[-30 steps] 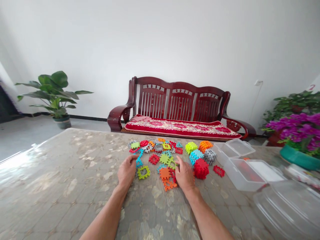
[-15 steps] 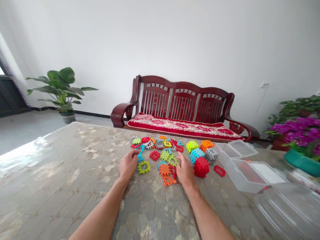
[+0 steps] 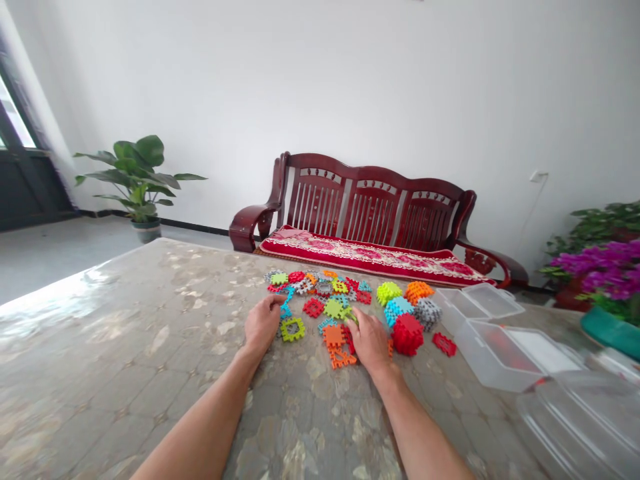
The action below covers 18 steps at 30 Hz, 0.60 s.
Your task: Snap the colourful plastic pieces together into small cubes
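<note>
Flat toothed plastic pieces in several colours (image 3: 320,290) lie scattered on a marble-patterned table (image 3: 125,347). My left hand (image 3: 263,323) rests curled on the table, its thumb and fingertips pinching the near end of a blue piece (image 3: 286,311). A lime open-square piece (image 3: 293,329) lies just right of it. My right hand (image 3: 369,340) lies flat with fingers stretched out, its fingertips touching a lime piece (image 3: 336,309). Orange pieces (image 3: 336,347) lie beside its thumb. A red assembled cube (image 3: 407,333) stands just right of that hand.
Behind the red cube stand blue (image 3: 397,309), grey (image 3: 428,312), lime (image 3: 389,292) and orange (image 3: 418,290) cubes. A clear plastic box (image 3: 493,350) with its lid open and another clear container (image 3: 580,420) sit at the right. A wooden bench (image 3: 370,213) and potted plants stand beyond the table.
The view has swung slightly left and the hands sit a little further right in frame. Both hands stay at the same pieces; the pieces have not visibly moved.
</note>
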Each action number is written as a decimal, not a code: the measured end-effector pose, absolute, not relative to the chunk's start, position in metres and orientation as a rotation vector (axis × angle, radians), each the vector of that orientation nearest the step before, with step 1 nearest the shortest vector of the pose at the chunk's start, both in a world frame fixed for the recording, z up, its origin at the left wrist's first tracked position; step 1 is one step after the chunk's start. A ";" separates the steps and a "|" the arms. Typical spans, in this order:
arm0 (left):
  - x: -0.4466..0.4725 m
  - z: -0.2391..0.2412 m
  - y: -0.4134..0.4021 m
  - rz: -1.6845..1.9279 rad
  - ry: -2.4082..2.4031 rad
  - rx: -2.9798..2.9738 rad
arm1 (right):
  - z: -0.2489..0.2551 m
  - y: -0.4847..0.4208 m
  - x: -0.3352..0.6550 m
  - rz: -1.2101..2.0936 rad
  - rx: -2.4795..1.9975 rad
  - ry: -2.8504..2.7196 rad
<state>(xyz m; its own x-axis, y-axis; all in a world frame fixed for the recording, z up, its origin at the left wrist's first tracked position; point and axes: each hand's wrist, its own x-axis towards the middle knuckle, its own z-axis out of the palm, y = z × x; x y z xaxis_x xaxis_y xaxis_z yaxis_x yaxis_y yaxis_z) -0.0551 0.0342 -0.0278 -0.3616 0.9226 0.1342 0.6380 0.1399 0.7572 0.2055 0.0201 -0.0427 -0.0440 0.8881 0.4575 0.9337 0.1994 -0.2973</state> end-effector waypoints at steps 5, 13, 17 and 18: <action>-0.056 -0.030 0.035 1.083 2.062 1.493 | -0.040 0.025 0.211 0.083 -1.776 -1.692; -0.055 -0.030 0.035 1.089 2.059 1.522 | -0.040 0.028 0.214 0.211 -1.782 -1.703; -0.056 -0.031 0.035 1.075 2.072 1.519 | -0.043 0.029 0.216 0.227 -1.746 -1.691; -0.056 -0.032 0.036 1.074 2.072 1.519 | -0.044 0.029 0.216 0.229 -1.731 -1.684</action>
